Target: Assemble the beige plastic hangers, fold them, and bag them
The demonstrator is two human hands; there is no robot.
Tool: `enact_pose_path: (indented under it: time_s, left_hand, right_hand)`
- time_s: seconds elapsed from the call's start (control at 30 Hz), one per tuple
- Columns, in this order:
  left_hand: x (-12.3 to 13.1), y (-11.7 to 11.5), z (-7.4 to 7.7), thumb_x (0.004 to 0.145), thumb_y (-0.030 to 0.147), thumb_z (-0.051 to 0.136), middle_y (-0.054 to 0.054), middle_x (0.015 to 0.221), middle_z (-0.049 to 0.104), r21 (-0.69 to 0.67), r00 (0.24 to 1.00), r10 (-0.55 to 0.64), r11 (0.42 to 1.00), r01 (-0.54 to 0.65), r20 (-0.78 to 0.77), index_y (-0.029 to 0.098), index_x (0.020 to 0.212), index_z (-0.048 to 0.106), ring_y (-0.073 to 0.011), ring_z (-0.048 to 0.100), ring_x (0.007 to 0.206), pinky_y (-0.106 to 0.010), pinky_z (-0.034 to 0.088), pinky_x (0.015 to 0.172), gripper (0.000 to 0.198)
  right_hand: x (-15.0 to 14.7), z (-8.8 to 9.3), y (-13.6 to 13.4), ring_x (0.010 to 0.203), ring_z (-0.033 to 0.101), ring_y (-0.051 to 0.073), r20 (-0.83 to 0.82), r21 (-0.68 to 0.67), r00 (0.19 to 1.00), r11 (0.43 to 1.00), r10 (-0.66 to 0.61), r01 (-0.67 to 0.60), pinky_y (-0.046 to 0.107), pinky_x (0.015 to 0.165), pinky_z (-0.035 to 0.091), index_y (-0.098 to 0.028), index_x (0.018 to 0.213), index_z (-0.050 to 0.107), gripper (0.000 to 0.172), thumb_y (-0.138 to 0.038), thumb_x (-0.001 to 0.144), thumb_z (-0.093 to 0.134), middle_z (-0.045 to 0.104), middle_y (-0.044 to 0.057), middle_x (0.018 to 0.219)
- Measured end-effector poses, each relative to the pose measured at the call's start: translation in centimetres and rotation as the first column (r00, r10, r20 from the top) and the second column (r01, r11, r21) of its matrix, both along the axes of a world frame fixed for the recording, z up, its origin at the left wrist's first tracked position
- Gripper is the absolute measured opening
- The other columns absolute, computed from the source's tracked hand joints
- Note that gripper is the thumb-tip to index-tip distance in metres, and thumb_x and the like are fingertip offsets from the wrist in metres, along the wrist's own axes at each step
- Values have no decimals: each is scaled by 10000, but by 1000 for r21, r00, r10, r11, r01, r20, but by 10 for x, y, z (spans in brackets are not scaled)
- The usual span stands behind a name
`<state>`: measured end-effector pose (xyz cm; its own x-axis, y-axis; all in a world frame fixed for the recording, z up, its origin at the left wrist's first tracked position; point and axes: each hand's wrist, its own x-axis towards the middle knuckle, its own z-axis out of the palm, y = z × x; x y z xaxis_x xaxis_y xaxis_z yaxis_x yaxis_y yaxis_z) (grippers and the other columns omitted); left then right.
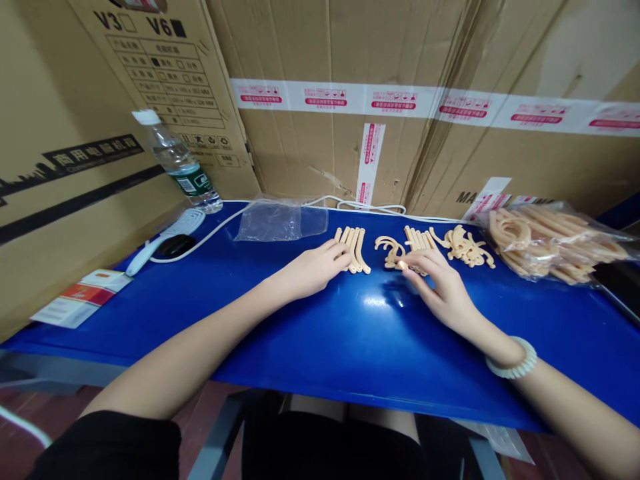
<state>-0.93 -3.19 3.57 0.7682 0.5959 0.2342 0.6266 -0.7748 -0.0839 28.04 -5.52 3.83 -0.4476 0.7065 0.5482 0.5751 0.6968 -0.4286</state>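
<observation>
My left hand (320, 268) rests at the left end of a row of beige curved strips (359, 250), its bent fingertips touching the nearest ones. My right hand (440, 283), with a pale beaded bracelet on the wrist, has thumb and fingers closed on a small beige piece (402, 265). Beside those fingertips lie beige hook-shaped pieces (390, 245). Behind the right hand is a second row of beige strips (416, 237), partly covered by it. A loose pile of small beige parts (465, 247) sits just to the right.
On the blue table (310, 340) are a clear bag of beige parts (545, 240) at right, an empty plastic bag (283, 221), a white cable, a water bottle (185, 170), a light-coloured brush (167, 233) and a red-and-white card (83, 298). Cardboard boxes (320, 147) stand behind.
</observation>
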Motion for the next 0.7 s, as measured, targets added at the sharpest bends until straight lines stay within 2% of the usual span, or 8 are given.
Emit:
enact_pose_path:
  time_s: [0.1, 0.27, 0.37, 0.47, 0.57, 0.63, 0.7]
  left_hand:
    - [2, -1, -2, 945, -3, 419, -107, 1216, 625, -47, 999, 1, 999, 1, 36, 132, 1098, 608, -247, 532, 1124, -368, 493, 994, 278]
    - [5, -4, -3, 920, 24, 441, -129, 1187, 635, -68, 997, -5, 998, 10, 74, 127, 1097, 607, -265, 538, 1138, -401, 511, 996, 264]
    - [5, -5, -2, 909, 34, 444, -129, 1208, 633, -83, 996, 12, 997, -5, 88, 133, 1100, 604, -263, 555, 1146, -397, 527, 983, 268]
    - [8, -9, 0, 924, 64, 445, -135, 1233, 628, -78, 994, 13, 997, -5, 109, 131, 1122, 607, -265, 563, 1172, -400, 520, 1012, 264]
    - [16, -17, 0, 989, 219, 466, -164, 1299, 611, -61, 988, 37, 998, -28, 151, 114, 1203, 600, -305, 531, 1257, -463, 472, 1085, 273]
    - [23, -25, -3, 1001, 372, 495, -187, 1433, 542, -83, 982, 82, 994, -68, 172, 109, 1310, 565, -344, 463, 1363, -513, 407, 1149, 412]
    - [31, -32, -8, 986, 511, 501, -179, 1585, 400, -133, 980, 129, 985, -108, 153, 130, 1443, 482, -385, 335, 1474, -570, 312, 1203, 595]
  right_hand:
    - [2, -4, 12, 1142, 609, 289, 134, 88, 991, 996, -12, 0, 530, 1014, 454, -234, 1125, 655, 178, -288, 1020, 522, 678, 114, 1152]
    - [1, -15, 32, 1184, 577, 302, 287, 203, 952, 978, -108, 50, 582, 1058, 393, -234, 1122, 666, 199, -276, 1025, 496, 658, 119, 1189]
    - [3, -18, 38, 1212, 566, 310, 321, 195, 942, 980, -101, 39, 590, 1056, 398, -237, 1152, 676, 235, -255, 1027, 478, 656, 124, 1216]
    - [11, -11, 38, 1206, 576, 313, 298, 159, 953, 987, -53, 6, 570, 1024, 446, -234, 1219, 658, 270, -260, 1024, 472, 645, 142, 1249]
    - [27, 5, 34, 1197, 587, 310, 252, 150, 966, 988, -61, 23, 538, 1017, 482, -216, 1299, 616, 329, -295, 1038, 432, 638, 156, 1264]
    - [40, 15, 31, 1231, 579, 324, 263, 142, 959, 988, -103, 67, 540, 1047, 477, -193, 1406, 538, 417, -361, 1042, 423, 620, 175, 1314]
    - [49, 19, 26, 1322, 526, 367, 343, 126, 927, 986, -149, 112, 573, 1098, 438, -140, 1523, 400, 597, -466, 1025, 437, 553, 223, 1424]
